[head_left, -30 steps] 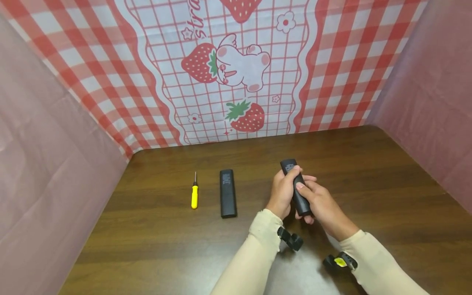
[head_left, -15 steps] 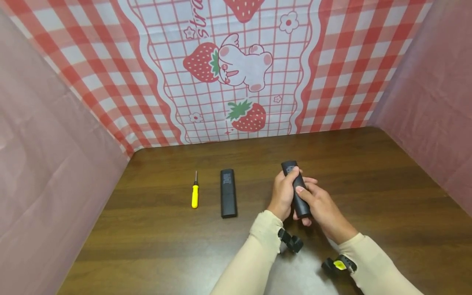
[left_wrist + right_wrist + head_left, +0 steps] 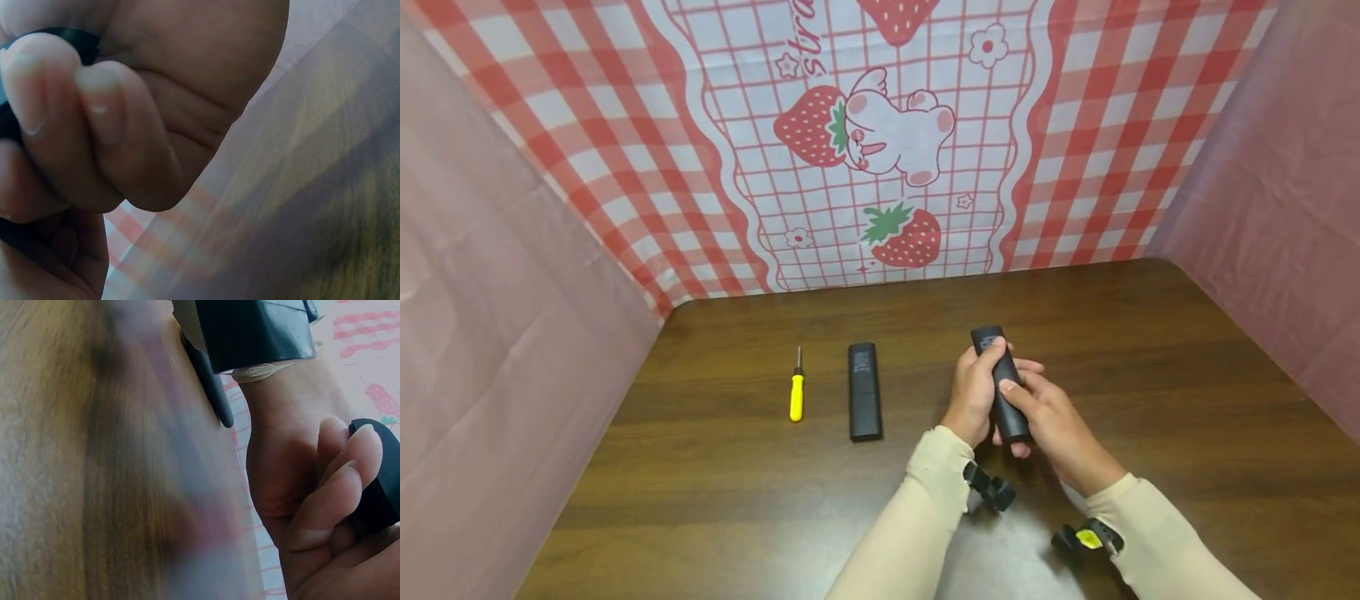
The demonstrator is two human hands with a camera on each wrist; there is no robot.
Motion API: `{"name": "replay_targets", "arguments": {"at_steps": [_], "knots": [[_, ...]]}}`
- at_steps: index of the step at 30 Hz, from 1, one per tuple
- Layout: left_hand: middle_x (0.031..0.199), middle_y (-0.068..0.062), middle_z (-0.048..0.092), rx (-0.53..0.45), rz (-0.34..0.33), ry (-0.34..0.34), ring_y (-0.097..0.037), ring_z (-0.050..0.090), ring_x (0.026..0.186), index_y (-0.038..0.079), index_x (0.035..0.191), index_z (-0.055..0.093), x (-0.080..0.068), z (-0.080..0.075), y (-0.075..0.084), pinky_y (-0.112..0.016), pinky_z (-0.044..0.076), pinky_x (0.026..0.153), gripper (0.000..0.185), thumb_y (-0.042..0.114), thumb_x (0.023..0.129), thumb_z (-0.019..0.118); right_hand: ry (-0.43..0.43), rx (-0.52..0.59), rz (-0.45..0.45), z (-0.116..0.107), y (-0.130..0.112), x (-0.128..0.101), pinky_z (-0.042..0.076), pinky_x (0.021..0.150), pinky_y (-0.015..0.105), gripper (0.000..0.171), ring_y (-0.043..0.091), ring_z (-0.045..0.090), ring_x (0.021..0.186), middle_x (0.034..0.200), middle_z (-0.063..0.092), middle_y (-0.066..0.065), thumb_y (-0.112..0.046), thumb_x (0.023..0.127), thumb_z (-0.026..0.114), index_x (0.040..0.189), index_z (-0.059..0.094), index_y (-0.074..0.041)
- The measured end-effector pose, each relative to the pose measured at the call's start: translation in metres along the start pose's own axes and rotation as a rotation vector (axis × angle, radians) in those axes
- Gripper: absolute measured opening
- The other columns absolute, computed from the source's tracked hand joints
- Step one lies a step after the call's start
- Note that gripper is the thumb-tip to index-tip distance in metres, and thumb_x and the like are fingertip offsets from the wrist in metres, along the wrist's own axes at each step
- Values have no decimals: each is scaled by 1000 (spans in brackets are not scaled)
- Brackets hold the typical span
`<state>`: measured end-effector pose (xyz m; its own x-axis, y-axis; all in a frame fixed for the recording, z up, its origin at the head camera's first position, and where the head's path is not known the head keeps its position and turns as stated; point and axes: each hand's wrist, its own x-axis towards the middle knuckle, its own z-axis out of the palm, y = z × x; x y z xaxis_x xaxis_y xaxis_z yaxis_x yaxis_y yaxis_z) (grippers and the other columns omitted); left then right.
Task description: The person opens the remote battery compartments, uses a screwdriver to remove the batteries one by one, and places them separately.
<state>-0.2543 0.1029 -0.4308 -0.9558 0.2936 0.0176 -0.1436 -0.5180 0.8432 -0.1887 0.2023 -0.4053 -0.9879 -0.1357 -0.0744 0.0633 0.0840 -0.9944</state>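
Both hands hold a black remote control [image 3: 997, 375] above the wooden table [image 3: 1187, 400], right of centre. My left hand [image 3: 976, 392] wraps round its left side, thumb on the upper part. My right hand [image 3: 1043, 412] grips the lower end, thumb across the face. In the right wrist view the curled fingers [image 3: 334, 487] close round the remote's black end [image 3: 378, 481]. The left wrist view shows curled fingers [image 3: 75, 112] close up with a strip of the black remote [image 3: 62, 34] behind them.
A second black remote [image 3: 863, 391] lies flat left of the hands. A small yellow-handled screwdriver [image 3: 796, 392] lies further left. Pink cloth walls stand at both sides, and a strawberry-print checked cloth [image 3: 880, 142] at the back.
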Motion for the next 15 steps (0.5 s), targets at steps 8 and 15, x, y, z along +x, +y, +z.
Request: {"name": "replay_targets", "arguments": {"at_steps": [8,15], "knots": [[89,-24,72,14,12,0,-25,71,76,9,103,58,0,1,0,-33,53,70,19,28,102,53,-6,33,-5,-1,2,-1,47,45,30,44,23,60,55,70,62,18,-29,108,44,135,41,6],[87,-25,72,3,15,1,-23,71,73,10,101,57,1,1,-1,-32,54,67,15,24,101,52,-11,80,5,-1,2,-2,46,44,29,44,24,60,54,71,61,17,-27,108,44,137,40,6]]}}
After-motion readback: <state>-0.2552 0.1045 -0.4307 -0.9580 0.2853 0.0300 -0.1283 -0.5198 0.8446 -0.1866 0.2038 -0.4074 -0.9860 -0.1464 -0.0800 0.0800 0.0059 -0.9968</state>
